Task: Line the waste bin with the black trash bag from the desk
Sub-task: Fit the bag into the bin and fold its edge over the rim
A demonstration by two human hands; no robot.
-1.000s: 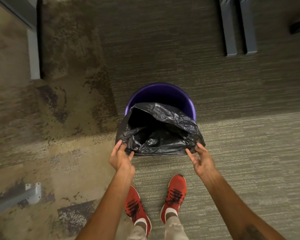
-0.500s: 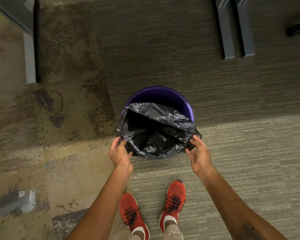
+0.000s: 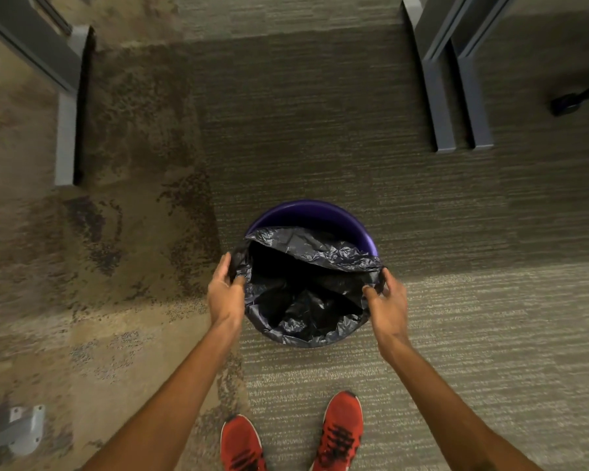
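Observation:
A round purple waste bin [image 3: 323, 215] stands on the carpet in front of my feet. The black trash bag [image 3: 306, 297] hangs open inside it, its near edge folded over the bin's near rim. The far edge of the bag sags across the opening, so the bin's far inner wall shows bare purple. My left hand [image 3: 224, 290] grips the bag's edge at the bin's left side. My right hand [image 3: 386, 299] pinches the bag's edge at the right side.
Grey desk legs [image 3: 456, 96] stand at the back right and another grey leg [image 3: 65, 130] at the back left. A metal bracket [image 3: 23, 428] sits at the lower left. A dark chair caster [image 3: 565, 103] lies far right. My red shoes [image 3: 340, 433] are below the bin.
Both hands have slid along the rim from the near side to the bin's left and right sides, drawing the bag's edge down over the near rim. The camera has tilted, so the bin sits lower.

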